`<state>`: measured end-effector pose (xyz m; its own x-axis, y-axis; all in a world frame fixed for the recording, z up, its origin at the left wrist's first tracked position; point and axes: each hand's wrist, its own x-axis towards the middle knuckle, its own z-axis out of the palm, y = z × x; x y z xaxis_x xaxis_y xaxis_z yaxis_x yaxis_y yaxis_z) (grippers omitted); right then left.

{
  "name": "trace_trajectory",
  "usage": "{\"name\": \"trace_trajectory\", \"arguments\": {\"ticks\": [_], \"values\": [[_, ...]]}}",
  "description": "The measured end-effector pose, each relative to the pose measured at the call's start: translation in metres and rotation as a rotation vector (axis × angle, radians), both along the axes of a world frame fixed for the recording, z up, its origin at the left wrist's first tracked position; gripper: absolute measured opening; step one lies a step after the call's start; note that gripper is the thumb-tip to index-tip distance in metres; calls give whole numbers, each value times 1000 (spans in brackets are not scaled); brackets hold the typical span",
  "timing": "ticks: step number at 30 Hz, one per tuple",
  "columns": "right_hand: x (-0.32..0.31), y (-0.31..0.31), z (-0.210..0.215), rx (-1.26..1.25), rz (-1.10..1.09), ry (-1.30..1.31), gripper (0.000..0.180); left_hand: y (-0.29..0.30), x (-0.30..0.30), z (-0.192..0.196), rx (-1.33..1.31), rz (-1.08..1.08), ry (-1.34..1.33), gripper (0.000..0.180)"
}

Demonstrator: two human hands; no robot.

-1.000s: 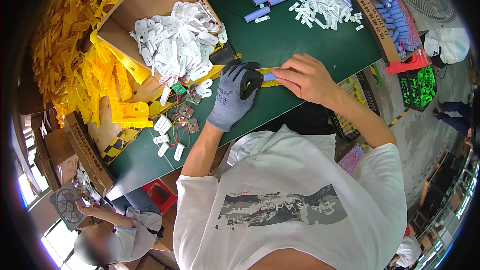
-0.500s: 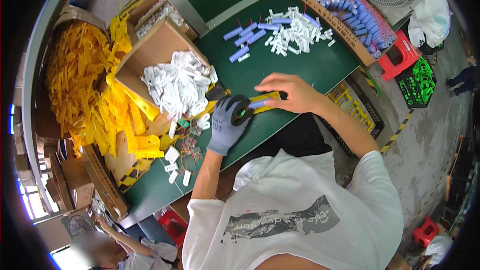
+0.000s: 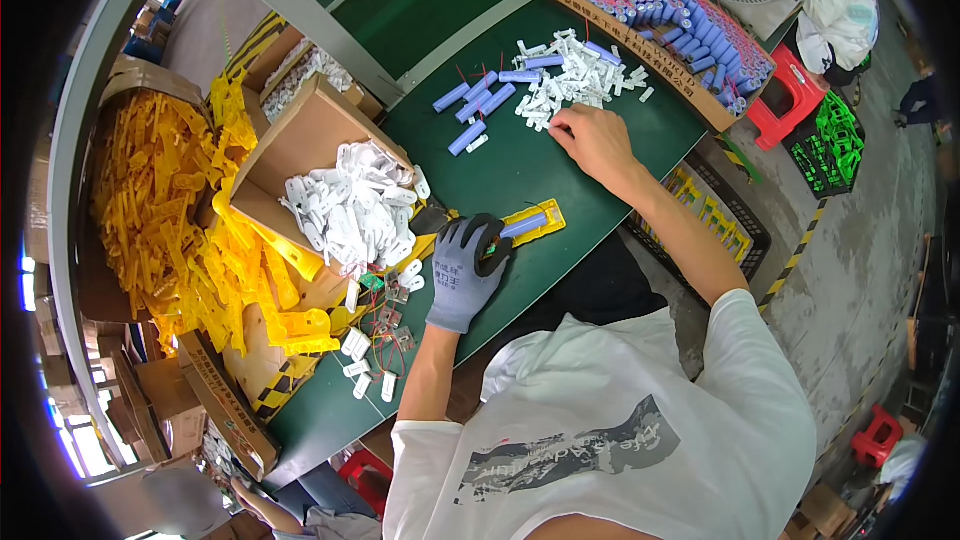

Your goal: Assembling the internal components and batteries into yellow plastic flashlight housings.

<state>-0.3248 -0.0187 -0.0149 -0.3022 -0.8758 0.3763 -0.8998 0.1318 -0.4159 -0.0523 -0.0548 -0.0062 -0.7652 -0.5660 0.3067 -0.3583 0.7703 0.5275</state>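
My left hand [image 3: 464, 275], in a grey glove with black fingers, grips the left end of a yellow plastic casing [image 3: 551, 224] on the green table [image 3: 430, 148]. A purple cylindrical battery cell [image 3: 522, 226] lies inside the casing, and a bit of green shows by my fingers. My bare right hand [image 3: 597, 147] reaches to the near edge of a pile of small white plastic parts [image 3: 567, 88]. Its fingertips are pinched together; whatever is between them is too small to make out. Several loose purple cells [image 3: 486, 102] with red wires lie left of that pile.
Left of my gloved hand, a tilted cardboard box [image 3: 291, 143] spills white plastic pieces [image 3: 350, 202]. Yellow casings [image 3: 160, 190] heap up farther left. Small wired circuit boards [image 3: 388, 320] lie near the front edge. A carton of purple cells [image 3: 690, 45] stands at the back right.
My right hand has left the cell in the yellow casing and moved away to the white parts pile. My left hand keeps its grip on the casing. The view has shifted slightly.
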Motion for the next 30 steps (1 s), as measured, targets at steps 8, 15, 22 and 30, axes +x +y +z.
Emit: {"name": "trace_trajectory", "arguments": {"ticks": [8, 15, 22, 30], "values": [[23, 46, 1, -186, 120, -852, 12, -1, -1, -2, -46, 0, 45, 29], [47, 70, -13, -302, 233, -1318, 12, -5, 0, 1, -43, 9, 83, 27], [44, 76, -13, -109, 291, -894, 16, -4, 1, -4, -49, -4, 86, 27], [47, 73, 12, -38, 427, -322, 15, 0, 4, -5, -37, 16, 78, 26]]}}
